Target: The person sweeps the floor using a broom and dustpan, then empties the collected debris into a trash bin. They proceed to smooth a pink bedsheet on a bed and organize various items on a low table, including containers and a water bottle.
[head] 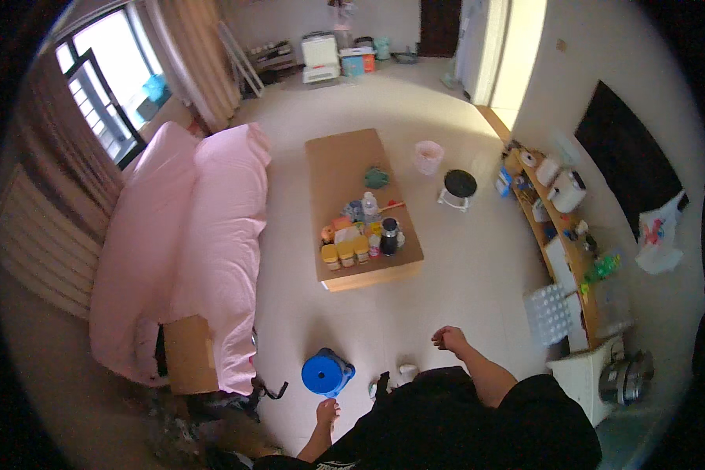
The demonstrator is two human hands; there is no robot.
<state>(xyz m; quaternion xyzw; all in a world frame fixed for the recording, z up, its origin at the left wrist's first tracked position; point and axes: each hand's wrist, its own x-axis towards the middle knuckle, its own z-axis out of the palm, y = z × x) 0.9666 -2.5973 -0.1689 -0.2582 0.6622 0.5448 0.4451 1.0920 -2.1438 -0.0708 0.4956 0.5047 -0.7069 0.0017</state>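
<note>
My left hand (328, 413) hangs low in the view, its fingers curled, right by the near edge of a blue plastic stool (323, 374). Whether it touches the stool cannot be made out. Out to the right, my right hand (449, 339) is held over the floor with loosely bent fingers and nothing in it. Farther ahead stands a low coffee table (346, 158) with a brown top. Its near end bears several yellow-lidded jars (345, 254), a dark flask (389, 238), a clear plastic bottle (369, 205) and other small items. A dark green object (376, 177) lies behind them.
A sofa under a pink cover (223, 235) runs along the left, with a cardboard box (189, 355) at its near end. Right of the table are a pink wastebasket (429, 157) and a black-topped stool (460, 184). A cluttered wooden shelf unit (573, 258) lines the right wall.
</note>
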